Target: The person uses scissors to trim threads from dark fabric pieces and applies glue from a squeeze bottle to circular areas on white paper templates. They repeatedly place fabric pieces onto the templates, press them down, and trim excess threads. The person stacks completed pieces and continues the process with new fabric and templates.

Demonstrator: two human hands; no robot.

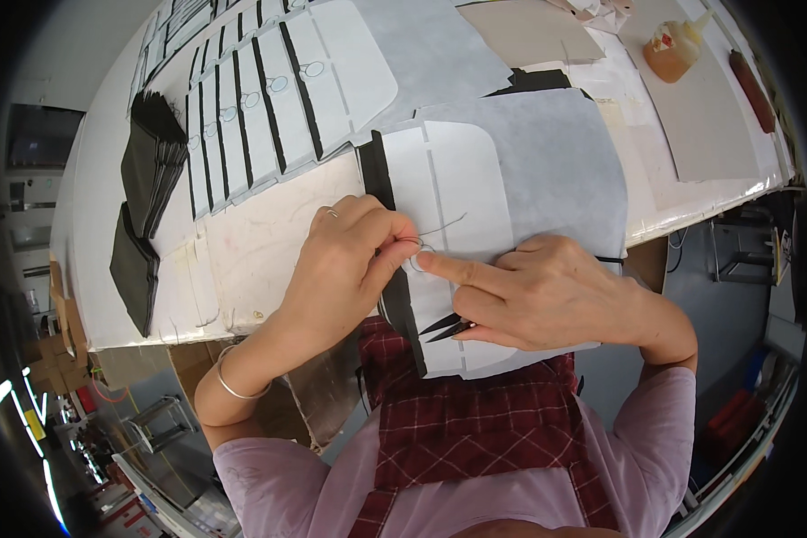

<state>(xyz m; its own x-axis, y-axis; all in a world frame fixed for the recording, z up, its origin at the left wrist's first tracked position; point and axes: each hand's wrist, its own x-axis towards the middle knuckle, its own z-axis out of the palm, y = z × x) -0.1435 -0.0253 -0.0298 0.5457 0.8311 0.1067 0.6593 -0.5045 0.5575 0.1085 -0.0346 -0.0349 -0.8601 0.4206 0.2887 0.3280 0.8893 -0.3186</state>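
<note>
A white cut panel (453,188) with a black strip (378,175) along its left edge lies on the table in front of me. My left hand (345,269) pinches a thin thread and a small wire ring (419,258) against the panel. My right hand (547,291) presses its forefinger on the ring and holds small black scissors (444,327) in its palm, blades pointing left. A loose end of thread (448,221) curves up from the pinch.
A row of overlapping white panels with black strips and rings (260,108) lies at the back left. Black piece stacks (148,161) sit at the left edge. A glue bottle (674,49) and a dark red tool (751,90) lie at the back right. Grey sheet (565,152) under the panel.
</note>
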